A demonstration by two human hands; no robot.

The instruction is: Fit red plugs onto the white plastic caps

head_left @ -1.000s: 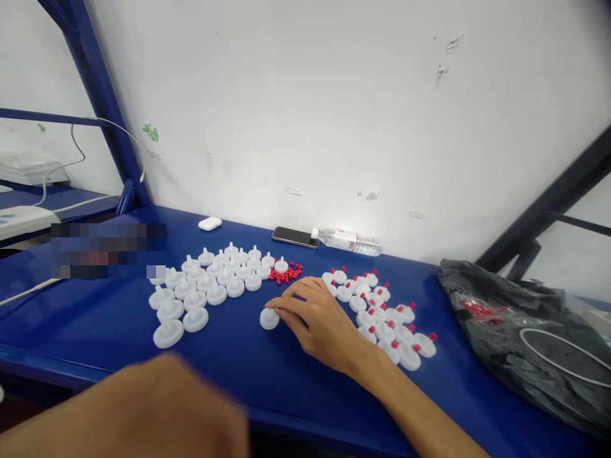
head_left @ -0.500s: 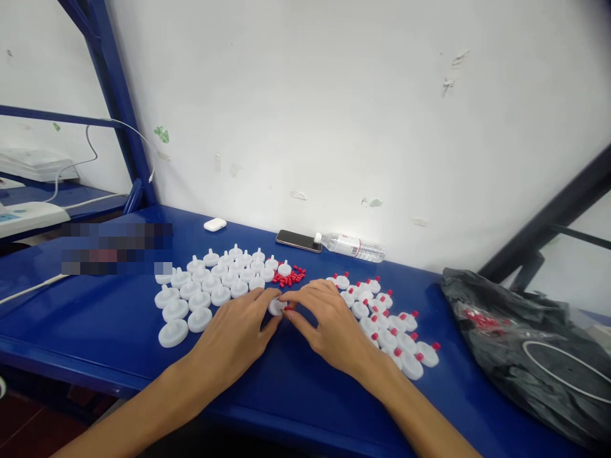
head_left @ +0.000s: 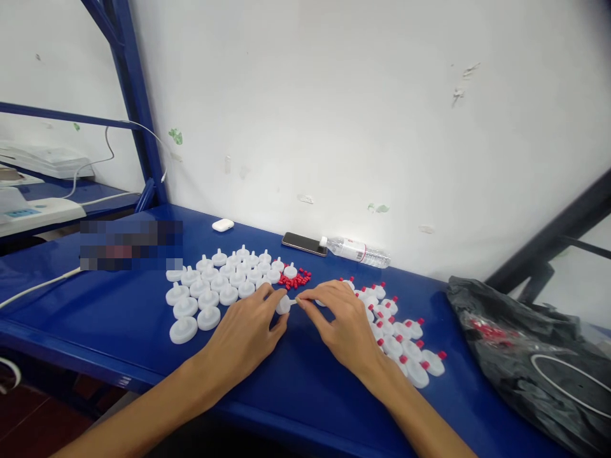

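My left hand (head_left: 248, 331) and my right hand (head_left: 341, 321) meet at the middle of the blue table (head_left: 119, 318), both pinching one white disc-shaped cap (head_left: 284, 305). The right fingertips sit on its spout side; whether a red tip is there I cannot tell. To the left lies a group of several plain white caps (head_left: 214, 289). A small heap of red tips (head_left: 296, 278) sits just behind the hands. On the right are several white caps with red tips (head_left: 403, 340), partly hidden by my right hand.
A phone (head_left: 304, 243), a lying water bottle (head_left: 358, 250) and a white earbud case (head_left: 223, 224) rest along the wall. A black plastic bag (head_left: 529, 356) with a white cable fills the right end. A white cable (head_left: 38, 286) runs at the left.
My left hand came up from the lower left and joined the right hand on the single white cap; the camera view shifted slightly left and up.
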